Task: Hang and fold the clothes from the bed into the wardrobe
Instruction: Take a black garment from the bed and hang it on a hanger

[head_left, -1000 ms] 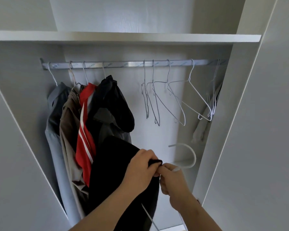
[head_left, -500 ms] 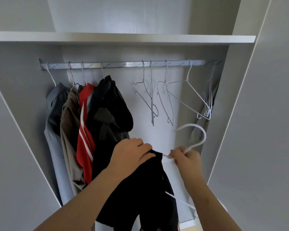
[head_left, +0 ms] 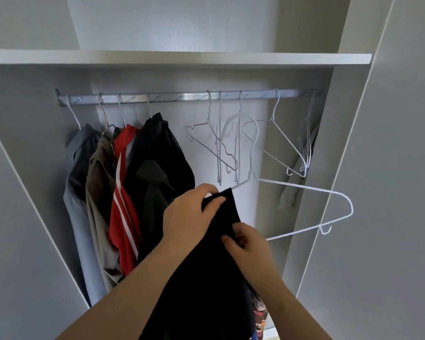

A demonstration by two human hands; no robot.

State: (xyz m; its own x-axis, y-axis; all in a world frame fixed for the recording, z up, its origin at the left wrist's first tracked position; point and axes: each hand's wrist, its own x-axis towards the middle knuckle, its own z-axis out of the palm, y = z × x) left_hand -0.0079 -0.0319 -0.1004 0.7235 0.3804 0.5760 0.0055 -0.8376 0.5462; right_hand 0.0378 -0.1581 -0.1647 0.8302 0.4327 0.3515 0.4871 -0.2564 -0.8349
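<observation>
A black garment (head_left: 206,278) hangs down in front of me, draped over one arm of a white wire hanger (head_left: 304,190). My left hand (head_left: 189,217) grips the garment's top edge where it meets the hanger. Lower on the cloth's right edge, my right hand (head_left: 248,244) pinches a fold. The hanger's hook rises to just below the metal rail (head_left: 177,96), and its right arm sticks out bare. Grey, brown, red and black clothes (head_left: 123,187) hang on the rail's left part.
Several empty wire hangers (head_left: 221,148) hang on the rail's middle and right. A white shelf (head_left: 182,58) runs above the rail. White wardrobe panels (head_left: 390,192) stand on both sides. A pale garment (head_left: 288,195) hangs in the right corner.
The hanger with the black garment has risen towards the rail. My right hand left the hanger's neck and now pinches the cloth lower down. My left hand rose with the garment's top edge.
</observation>
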